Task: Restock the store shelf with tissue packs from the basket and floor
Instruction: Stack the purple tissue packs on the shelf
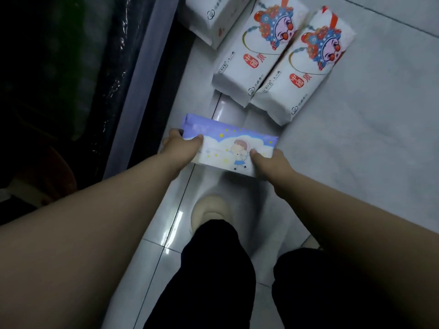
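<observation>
Black trousers (213,269), cream shoe (210,208)

Two mask-printed tissue packs (254,51) (304,74) lie far right, with one plain white pack (211,17) to their left. One purple pack (228,146) and one pale shoe (210,208) are nearer.

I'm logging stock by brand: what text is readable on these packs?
"中國", red round seal, on the left mask pack and the right mask pack.
Red character beside each: perhaps "原".
Small print there, on the plain white pack and the purple pack: too blurred.
</observation>
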